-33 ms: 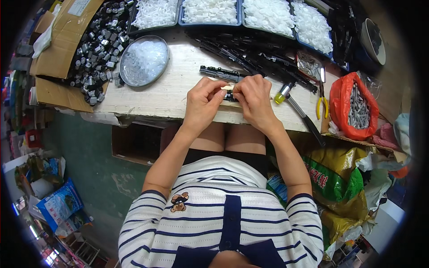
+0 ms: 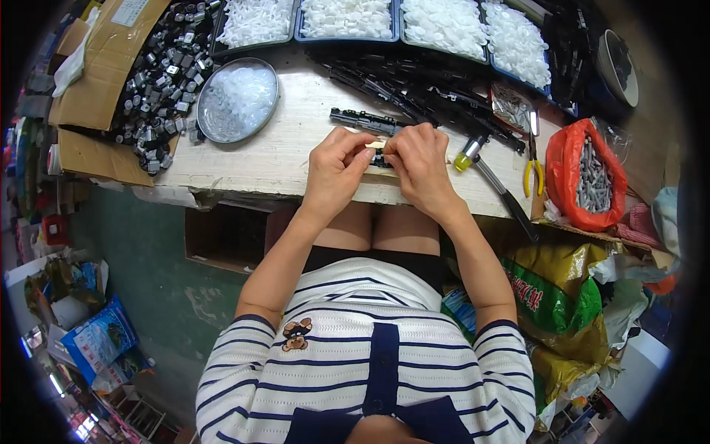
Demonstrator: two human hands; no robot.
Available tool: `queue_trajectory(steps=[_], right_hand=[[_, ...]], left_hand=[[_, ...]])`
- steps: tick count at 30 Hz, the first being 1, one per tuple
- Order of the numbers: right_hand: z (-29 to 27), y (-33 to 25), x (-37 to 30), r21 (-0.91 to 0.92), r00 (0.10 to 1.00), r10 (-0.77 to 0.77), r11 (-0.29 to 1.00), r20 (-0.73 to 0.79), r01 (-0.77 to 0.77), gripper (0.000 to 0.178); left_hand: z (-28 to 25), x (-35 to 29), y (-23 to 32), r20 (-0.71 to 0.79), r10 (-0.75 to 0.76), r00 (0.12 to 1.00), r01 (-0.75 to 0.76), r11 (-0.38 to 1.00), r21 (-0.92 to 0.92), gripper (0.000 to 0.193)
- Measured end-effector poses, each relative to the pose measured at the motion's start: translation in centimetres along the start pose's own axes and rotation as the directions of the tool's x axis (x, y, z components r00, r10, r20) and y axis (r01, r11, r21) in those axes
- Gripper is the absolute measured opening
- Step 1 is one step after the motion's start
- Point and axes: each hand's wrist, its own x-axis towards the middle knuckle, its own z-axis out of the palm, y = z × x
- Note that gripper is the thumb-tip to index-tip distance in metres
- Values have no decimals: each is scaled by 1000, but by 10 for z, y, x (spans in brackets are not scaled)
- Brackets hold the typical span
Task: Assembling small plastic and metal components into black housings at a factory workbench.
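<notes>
Close to the table's front edge, a small black plastic part (image 2: 381,158) sits between my two hands, mostly covered by the fingers. My left hand (image 2: 336,164) is closed, thumb and fingertips pinching at the part's left side. On its other side my right hand (image 2: 420,161) is closed too, with its fingers pressed together against the part. Just beyond my fingers lies a longer black plastic housing (image 2: 366,120), with a cream-coloured bit showing between it and the part.
Black housings (image 2: 436,100) lie piled behind. Trays of white parts (image 2: 347,18) line the back. At left are a round dish of clear pieces (image 2: 238,100) and small motors (image 2: 166,85); at right a hammer (image 2: 503,189), yellow-handled pliers (image 2: 533,166) and a red bag of grey pieces (image 2: 566,177).
</notes>
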Motion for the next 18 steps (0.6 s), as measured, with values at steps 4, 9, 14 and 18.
queue_trajectory(steps=[4,9,14,18], right_hand=[[5,0,-1,-36,1000,8,999,20,-8,12],[3,4,1,-102,999,-25,994,27,28,14],[-38,22,4,104,995,30,994,-91,-20,15],[-83,72,-2,29,920,252,966,-301,-255,9]], left_hand=[[-1,1,-1,12,-14,1000,14,1000,12,19],[3,8,-3,21,50,999,-52,993,109,19],[3,25,8,131,96,987,-145,879,454,15],[-3,49,18,268,-25,963,-110,872,477,14]])
